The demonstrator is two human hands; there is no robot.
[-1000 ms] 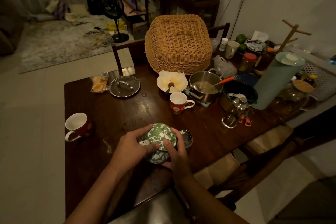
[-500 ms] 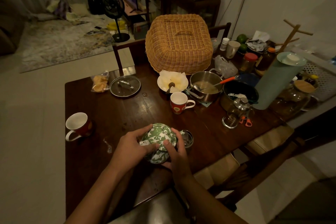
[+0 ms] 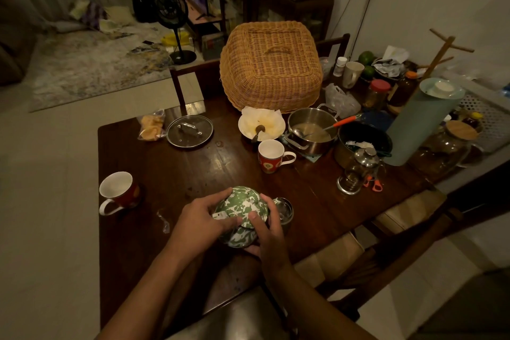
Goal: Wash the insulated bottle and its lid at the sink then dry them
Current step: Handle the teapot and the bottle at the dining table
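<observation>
Cluttered dark wooden table (image 3: 193, 168) in dim room; left hand (image 3: 198, 218) and right hand (image 3: 266, 232) grip green-white bottle (image 3: 240, 203)

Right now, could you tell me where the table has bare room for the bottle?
Bare wood lies between the left mug, the glass lid and the middle mug, beyond the held bottle. A smaller patch sits between the small glass and the teapot. The right end, around the pot and jars, is crowded.
</observation>
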